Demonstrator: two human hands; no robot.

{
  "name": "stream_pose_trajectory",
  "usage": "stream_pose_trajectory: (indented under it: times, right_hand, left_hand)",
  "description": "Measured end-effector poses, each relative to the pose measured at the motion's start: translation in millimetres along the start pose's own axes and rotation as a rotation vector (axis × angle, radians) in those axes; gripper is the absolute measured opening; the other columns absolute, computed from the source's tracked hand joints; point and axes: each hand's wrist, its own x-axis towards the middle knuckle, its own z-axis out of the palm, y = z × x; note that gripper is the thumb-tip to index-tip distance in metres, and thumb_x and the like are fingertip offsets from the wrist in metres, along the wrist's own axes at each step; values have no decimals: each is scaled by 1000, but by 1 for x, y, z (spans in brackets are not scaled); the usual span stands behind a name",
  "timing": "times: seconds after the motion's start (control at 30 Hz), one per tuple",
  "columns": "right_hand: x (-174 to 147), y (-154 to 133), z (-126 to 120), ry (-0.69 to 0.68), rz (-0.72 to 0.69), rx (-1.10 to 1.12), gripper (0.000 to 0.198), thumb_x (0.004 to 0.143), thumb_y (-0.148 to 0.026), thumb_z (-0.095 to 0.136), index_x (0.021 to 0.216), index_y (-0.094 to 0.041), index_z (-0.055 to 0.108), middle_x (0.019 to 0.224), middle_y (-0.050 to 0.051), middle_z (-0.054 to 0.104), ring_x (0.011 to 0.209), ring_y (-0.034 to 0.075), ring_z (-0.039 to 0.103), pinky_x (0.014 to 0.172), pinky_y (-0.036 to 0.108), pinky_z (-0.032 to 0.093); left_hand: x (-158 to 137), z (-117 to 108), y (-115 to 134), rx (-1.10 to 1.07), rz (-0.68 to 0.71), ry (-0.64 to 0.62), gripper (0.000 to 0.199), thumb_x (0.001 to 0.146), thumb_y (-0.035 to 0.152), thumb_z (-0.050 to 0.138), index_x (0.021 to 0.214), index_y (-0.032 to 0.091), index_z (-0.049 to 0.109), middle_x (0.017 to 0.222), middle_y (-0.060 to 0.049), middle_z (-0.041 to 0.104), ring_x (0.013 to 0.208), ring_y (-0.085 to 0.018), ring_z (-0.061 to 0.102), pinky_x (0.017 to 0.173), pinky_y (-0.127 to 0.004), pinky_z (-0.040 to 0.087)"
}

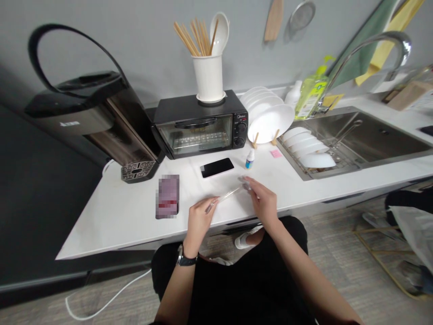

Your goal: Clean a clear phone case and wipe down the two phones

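Note:
My left hand (201, 219), with a watch at the wrist, pinches one end of a thin, clear strip (230, 193) above the white counter (131, 225). My right hand (262, 198) is at the strip's other end, its fingers closed together. Something greyish and blurred shows at those fingertips; I cannot make out what it is. A black phone (217, 167) lies flat just beyond both hands. Beside it a small white bottle with a blue label (250, 160) stands upright. Left of my left hand lies a flat purple, phone-shaped thing (168, 196), its surface pixelated.
A toaster oven (199, 128) carries a white cup (209, 76) with chopsticks and a spoon. To its left stands a tall dark machine (111, 122). White plates (270, 122) stand in a rack, near a pink note (276, 154). Bowls (311, 146) sit in the sink (389, 153).

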Motion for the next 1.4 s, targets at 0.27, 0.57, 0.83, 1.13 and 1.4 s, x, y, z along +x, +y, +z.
stream_pose_trajectory:
  times: [0.27,0.57,0.83,1.13,1.4]
  right_hand:
    - [-19,-57,48,-311,-468,40,49,111,-10,47,154,-29,63,143,3,76,142,18,66,132,42,43]
    - [-4,5,-1,-160,-279,-153,51,107,-6,50,152,-26,65,138,9,80,142,26,66,128,50,49]
    - [-20,-38,25,-176,-241,-89,60,103,-3,47,151,-35,66,136,3,80,138,26,69,125,53,53]
    - [-38,-61,43,-327,-271,-72,62,108,-10,46,156,-47,59,146,-5,73,139,20,67,129,49,49]
    - [-16,1,-5,-97,-207,-144,57,102,-5,52,147,-35,68,135,6,81,138,30,69,127,61,49]
  left_hand:
    - [-1,-3,-8,40,39,4,28,93,12,60,70,20,74,69,-6,79,61,-22,76,60,-30,60]
    - [0,-1,-3,-17,19,-34,20,103,25,65,108,23,84,105,-7,88,94,-23,85,85,-32,67]
    - [0,-2,-5,-21,20,-62,20,99,18,64,97,23,83,95,-6,87,85,-23,83,81,-33,67]
    - [-2,-5,-7,-11,30,-68,28,92,8,57,76,21,75,78,-5,81,72,-22,79,71,-31,63]
    - [0,-2,-3,-63,4,-75,23,102,22,64,110,25,85,109,-7,88,97,-25,85,89,-37,70]
